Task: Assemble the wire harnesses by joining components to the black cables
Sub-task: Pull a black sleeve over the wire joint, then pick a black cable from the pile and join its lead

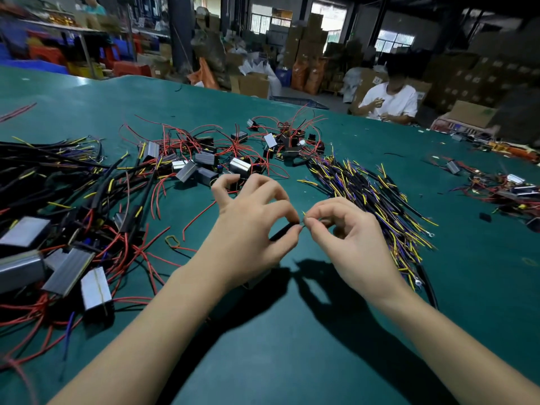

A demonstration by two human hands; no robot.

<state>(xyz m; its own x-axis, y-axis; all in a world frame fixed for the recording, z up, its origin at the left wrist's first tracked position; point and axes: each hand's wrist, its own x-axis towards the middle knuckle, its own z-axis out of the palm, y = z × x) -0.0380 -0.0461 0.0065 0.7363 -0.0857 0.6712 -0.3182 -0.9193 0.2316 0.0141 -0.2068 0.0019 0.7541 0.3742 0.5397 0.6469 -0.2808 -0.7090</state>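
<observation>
Above the middle of the green table (pixel 292 346), my left hand (pixel 248 229) pinches the end of a black cable (pixel 282 232) between thumb and forefinger. My right hand (pixel 350 238) pinches a thin yellow wire end (pixel 304 215) right against that cable tip. The two hands almost touch at the fingertips. A grey box component sits partly hidden under my left wrist. Loose black cables with yellow and purple leads (pixel 374 200) lie in a pile to the right of my hands.
Grey box components with red wires (pixel 204 162) are scattered behind my hands. Finished harnesses (pixel 58 229) are heaped at the left. Another pile (pixel 502 188) lies far right. A seated person in a white shirt (pixel 388 103) works at the far edge.
</observation>
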